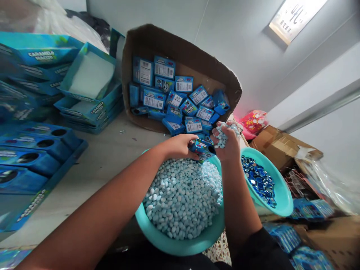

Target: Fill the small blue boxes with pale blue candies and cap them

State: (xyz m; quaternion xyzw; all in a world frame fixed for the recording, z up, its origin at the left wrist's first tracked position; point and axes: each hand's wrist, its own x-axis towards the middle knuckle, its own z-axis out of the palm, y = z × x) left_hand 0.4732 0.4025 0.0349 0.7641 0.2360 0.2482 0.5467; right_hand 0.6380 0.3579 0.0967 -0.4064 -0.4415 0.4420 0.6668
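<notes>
My left hand (184, 145) is closed around a small blue candy box (203, 150), with a dark round hole showing on the side toward my right hand. Just right of the box, my right hand (227, 144) cups a heap of pale blue candies (222, 137), its fingers curled around them. Both hands are above the far edge of a turquoise basin (180, 249) filled with the same candies (182, 198). Behind them a brown cardboard carton (168, 35) holds many blue candy boxes (164, 69) lying at various angles.
A second turquoise basin (285, 202) with shiny blue round lids (260, 182) stands at the right. On the left are stacked display trays (87, 107) and a tray of boxes with round holes (30, 157). Cardboard (281, 146) and a red bag (254, 120) lie farther right.
</notes>
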